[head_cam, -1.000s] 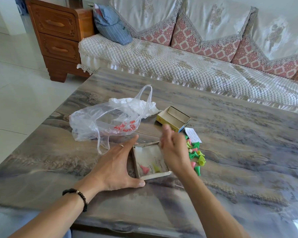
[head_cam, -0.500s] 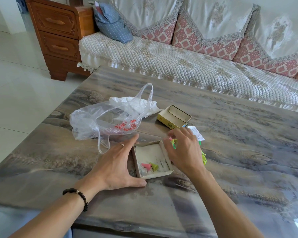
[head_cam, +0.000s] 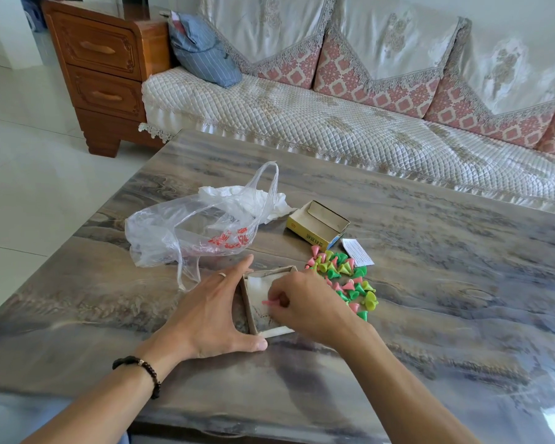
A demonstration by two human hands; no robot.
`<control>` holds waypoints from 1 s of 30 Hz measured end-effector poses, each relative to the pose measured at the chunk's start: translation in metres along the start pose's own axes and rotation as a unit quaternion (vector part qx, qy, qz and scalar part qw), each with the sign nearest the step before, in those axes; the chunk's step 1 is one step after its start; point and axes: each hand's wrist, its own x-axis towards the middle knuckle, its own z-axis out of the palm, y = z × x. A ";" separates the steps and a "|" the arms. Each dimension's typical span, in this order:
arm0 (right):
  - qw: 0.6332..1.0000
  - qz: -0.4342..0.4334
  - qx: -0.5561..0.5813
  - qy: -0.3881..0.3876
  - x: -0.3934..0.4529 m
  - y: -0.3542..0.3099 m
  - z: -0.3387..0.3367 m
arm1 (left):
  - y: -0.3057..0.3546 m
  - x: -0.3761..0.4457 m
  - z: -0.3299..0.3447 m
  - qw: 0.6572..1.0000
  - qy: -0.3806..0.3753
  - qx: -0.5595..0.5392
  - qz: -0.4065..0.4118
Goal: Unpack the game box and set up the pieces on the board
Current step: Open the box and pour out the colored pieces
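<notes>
A shallow cardboard box tray (head_cam: 250,310) with folded paper inside lies on the marble-patterned table (head_cam: 430,283). My left hand (head_cam: 215,310) lies flat against the tray's left side, fingers straight, thumb along its near corner. My right hand (head_cam: 305,304) reaches into the tray and pinches a pink cone-shaped game piece (head_cam: 269,303). A heap of pink, green and yellow-green pieces (head_cam: 343,277) lies just right of the tray. The yellow box lid (head_cam: 318,224) lies open side up behind the heap.
A crumpled clear plastic bag (head_cam: 193,232) with red print lies left of the lid. A small printed paper slip (head_cam: 357,256) lies beside the heap. A sofa (head_cam: 334,123) runs along the table's far edge, and a wooden drawer cabinet (head_cam: 103,72) stands at its left.
My right hand has moved from the heap of pieces back into the tray and has picked up the pink piece there. My left hand has stayed against the tray.
</notes>
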 end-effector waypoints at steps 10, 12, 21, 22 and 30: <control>0.964 0.201 0.026 0.171 -0.004 0.070 -0.013 | -0.001 0.001 0.001 1.000 0.000 -0.003 -0.007; 0.969 0.206 -0.004 0.138 -0.003 0.071 -0.008 | -0.001 0.001 0.001 1.000 -0.001 -0.006 -0.009; 0.995 0.018 -0.099 0.019 0.008 0.002 0.004 | 0.000 0.000 0.000 1.000 -0.007 0.005 -0.005; 0.993 0.018 -0.114 0.004 0.011 -0.001 0.005 | 0.000 0.000 0.000 1.000 -0.006 0.004 -0.001; 0.992 0.064 -0.101 0.047 0.016 -0.007 0.015 | -0.001 -0.001 0.001 1.000 0.007 0.007 0.008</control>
